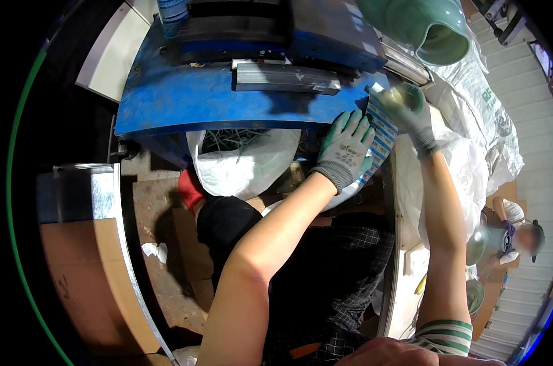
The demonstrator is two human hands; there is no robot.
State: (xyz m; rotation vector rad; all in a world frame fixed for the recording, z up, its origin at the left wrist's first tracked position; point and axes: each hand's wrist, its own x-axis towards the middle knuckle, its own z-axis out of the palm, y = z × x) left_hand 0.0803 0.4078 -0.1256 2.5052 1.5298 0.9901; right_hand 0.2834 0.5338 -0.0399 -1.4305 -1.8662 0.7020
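My left hand (348, 146), in a grey knit glove with green finger coating, lies with its fingers stretched out at the blue bench's right front corner. It rests against a strip of blue-and-white striped sheet (381, 137) that hangs past the bench edge. Just right of it, my right hand (415, 116) wears a matching glove and is smeared by motion. It is over the upper end of the sheet. Something green and rounded shows at its fingers; whether that is the glove's coating or a held thing, I cannot make out.
On the blue bench (160, 110) lies a grey metal bar (288, 78). Below its edge hangs a white bag (246, 174) with thin green strips inside. A large pale green vessel (444, 43) is at upper right, above white plastic sacks (471, 110). Another person (508, 235) is at far right.
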